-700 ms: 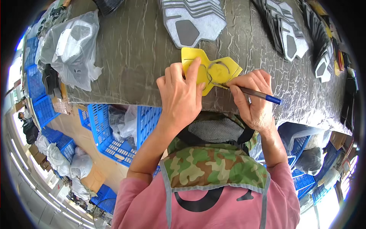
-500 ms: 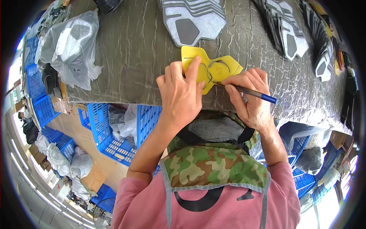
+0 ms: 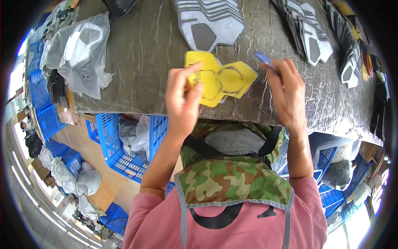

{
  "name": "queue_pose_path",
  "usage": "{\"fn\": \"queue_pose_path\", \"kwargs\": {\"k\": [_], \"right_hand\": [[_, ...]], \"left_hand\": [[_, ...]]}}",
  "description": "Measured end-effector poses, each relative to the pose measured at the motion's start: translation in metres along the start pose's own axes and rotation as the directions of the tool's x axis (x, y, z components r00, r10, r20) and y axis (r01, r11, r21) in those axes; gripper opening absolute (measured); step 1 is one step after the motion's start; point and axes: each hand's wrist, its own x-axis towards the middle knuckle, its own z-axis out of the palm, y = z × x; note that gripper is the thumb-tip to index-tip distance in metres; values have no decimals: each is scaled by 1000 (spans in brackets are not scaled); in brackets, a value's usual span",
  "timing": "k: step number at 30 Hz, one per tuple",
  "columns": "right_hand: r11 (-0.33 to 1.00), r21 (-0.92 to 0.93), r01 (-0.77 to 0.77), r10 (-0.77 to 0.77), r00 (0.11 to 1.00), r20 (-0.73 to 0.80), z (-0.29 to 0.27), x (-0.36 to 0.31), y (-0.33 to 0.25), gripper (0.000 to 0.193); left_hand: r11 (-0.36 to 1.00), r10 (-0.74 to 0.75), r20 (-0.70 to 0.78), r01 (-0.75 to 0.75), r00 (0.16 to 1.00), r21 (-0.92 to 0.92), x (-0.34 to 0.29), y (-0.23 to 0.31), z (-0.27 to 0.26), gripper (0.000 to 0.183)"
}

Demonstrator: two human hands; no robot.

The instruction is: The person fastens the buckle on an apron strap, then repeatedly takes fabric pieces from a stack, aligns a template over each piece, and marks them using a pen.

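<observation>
We see the yellow template (image 3: 211, 79) close to the near edge of the tabletop (image 3: 137, 79), about midway along it, with dark curved lines across its face and a pale rim showing from beneath. Our left hand (image 3: 181, 99) has its grip pinched on the template's left side, thumb and fingers clasping it; we cannot tell whether it lies flat or is slightly raised. Our right hand (image 3: 290, 89), apart from the template and nearer the tabletop's right edge, has its grip closed around a pen (image 3: 266, 61), whose blue end points away from the near edge.

Farther from the near edge, just beyond the template, we have a fanned stack of grey pieces (image 3: 226, 30). Two more stacks, a nearer one (image 3: 317, 45) and an outer one (image 3: 350, 69), stand toward the right edge. By the left edge sits a clear plastic bag (image 3: 93, 76) with a white piece inside. Below the near edge is a blue crate (image 3: 108, 139).
</observation>
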Motion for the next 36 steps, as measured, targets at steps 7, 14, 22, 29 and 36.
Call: {"fn": "queue_pose_path", "kwargs": {"k": [7, 14, 22, 29, 36], "right_hand": [[982, -174, 79, -61, 992, 112, 7, 1, 9, 47], [958, 254, -135, 124, 991, 58, -12, -5, 15, 23], [978, -191, -84, -31, 847, -531, -140, 43, 137, 23], [982, 5, -188, 182, 944, -275, -100, -15, 67, 26], [958, 161, -238, 138, 871, 471, -71, -135, 31, 10]], "left_hand": [[730, -181, -339, -105, 923, -675, -1, -18, -4, 40], [779, -151, -376, -124, 914, -615, -9, -24, -7, 41], [749, -135, -374, -152, 917, -644, -4, -24, -4, 41], [931, -86, -217, 0, 972, -365, -3, -24, -13, 39], [900, 94, -76, -52, 993, 433, -15, 1, -17, 42]]}}
